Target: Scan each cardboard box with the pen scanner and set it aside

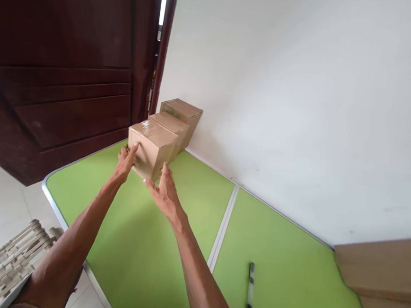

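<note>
Three brown cardboard boxes stand in a row on the green table, against the white wall. The nearest cardboard box [147, 142] has shiny clear tape across its top. Along its left side curl the fingers of my left hand [126, 159], with the thumb on the front face. At the lower right edge of the same box is my right hand [163, 186], its thumb near the bottom front corner and its fingertips partly hidden by the side. Behind sit a middle box [170, 122] and a far box [184, 108] with green print.
The green folding table [130, 243] has a metal rim and a centre seam. A black and silver pen-like stick [250, 290] lies on its right half. Stacked cardboard [381, 267] stands at right, a slatted rack [8, 262] at lower left, a dark red door [74, 58] beyond.
</note>
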Demonstrator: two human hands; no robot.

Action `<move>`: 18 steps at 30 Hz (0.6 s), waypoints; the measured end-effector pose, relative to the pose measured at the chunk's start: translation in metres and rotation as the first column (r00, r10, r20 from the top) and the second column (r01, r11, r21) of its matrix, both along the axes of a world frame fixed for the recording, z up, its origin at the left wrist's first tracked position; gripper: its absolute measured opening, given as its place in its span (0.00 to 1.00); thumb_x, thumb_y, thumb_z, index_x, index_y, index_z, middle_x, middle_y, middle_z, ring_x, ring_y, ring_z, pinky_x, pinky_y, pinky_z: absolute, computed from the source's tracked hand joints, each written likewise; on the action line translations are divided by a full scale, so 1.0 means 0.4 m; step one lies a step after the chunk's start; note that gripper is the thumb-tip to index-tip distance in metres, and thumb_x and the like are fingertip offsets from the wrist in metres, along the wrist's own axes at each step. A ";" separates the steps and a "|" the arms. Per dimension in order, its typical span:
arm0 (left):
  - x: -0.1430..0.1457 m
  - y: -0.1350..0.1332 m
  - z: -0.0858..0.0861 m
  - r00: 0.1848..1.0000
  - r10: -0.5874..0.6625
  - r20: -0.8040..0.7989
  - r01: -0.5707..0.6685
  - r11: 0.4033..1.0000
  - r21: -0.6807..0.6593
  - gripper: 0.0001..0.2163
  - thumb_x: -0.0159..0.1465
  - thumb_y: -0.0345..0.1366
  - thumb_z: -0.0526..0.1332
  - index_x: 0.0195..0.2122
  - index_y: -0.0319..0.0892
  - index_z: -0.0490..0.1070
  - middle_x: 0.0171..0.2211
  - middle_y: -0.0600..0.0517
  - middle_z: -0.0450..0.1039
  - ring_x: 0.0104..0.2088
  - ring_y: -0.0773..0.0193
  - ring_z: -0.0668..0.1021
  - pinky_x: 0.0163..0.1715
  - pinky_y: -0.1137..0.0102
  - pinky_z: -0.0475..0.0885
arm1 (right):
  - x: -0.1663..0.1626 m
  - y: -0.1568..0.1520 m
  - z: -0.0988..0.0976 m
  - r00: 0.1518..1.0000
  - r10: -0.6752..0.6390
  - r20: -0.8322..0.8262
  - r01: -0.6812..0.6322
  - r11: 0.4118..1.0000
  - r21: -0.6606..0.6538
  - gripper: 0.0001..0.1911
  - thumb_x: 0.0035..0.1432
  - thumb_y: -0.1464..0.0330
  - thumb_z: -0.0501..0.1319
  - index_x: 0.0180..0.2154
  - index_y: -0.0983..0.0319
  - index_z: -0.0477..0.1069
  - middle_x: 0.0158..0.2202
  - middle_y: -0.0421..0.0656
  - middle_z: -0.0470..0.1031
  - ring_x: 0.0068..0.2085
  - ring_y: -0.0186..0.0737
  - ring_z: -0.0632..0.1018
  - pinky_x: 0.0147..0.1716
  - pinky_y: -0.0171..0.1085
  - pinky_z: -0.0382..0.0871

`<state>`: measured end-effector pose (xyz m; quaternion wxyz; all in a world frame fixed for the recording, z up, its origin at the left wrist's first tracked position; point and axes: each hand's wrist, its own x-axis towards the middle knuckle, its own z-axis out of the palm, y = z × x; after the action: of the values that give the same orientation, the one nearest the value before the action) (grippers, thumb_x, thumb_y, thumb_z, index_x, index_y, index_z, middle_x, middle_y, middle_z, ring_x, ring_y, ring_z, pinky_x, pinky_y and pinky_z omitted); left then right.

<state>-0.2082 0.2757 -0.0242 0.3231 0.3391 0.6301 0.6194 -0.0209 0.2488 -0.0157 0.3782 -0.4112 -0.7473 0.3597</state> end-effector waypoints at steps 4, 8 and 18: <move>0.066 -0.113 0.033 0.978 0.102 -0.182 -0.114 0.992 -0.060 0.51 0.66 0.67 0.56 0.76 0.30 0.47 0.76 0.22 0.39 0.75 0.30 0.54 0.71 0.37 0.53 | 0.111 -0.198 0.076 0.999 0.044 -0.023 -0.045 0.997 -0.056 0.41 0.69 0.47 0.62 0.74 0.60 0.57 0.66 0.60 0.71 0.58 0.58 0.80 0.47 0.54 0.84; 0.185 -0.198 0.076 0.934 0.102 -0.342 -0.096 0.995 0.034 0.58 0.61 0.66 0.63 0.76 0.25 0.41 0.74 0.23 0.42 0.75 0.34 0.49 0.73 0.40 0.50 | 0.271 -0.397 0.162 0.993 -0.047 -0.105 0.046 0.999 -0.011 0.34 0.72 0.50 0.60 0.71 0.57 0.61 0.63 0.51 0.74 0.57 0.48 0.81 0.51 0.46 0.83; 0.723 -0.398 0.171 0.819 -0.436 -0.373 0.532 0.821 0.209 0.49 0.68 0.69 0.51 0.79 0.38 0.43 0.75 0.27 0.46 0.70 0.26 0.63 0.64 0.29 0.64 | 1.008 -0.704 0.138 -0.151 -0.948 -0.282 0.968 -0.200 0.154 0.44 0.67 0.44 0.55 0.69 0.70 0.62 0.70 0.66 0.63 0.69 0.61 0.69 0.68 0.55 0.63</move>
<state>0.0809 0.1165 0.0442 0.3128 0.6273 0.4611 0.5441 0.3823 -0.0326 0.0394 0.6008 -0.7544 -0.2060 -0.1656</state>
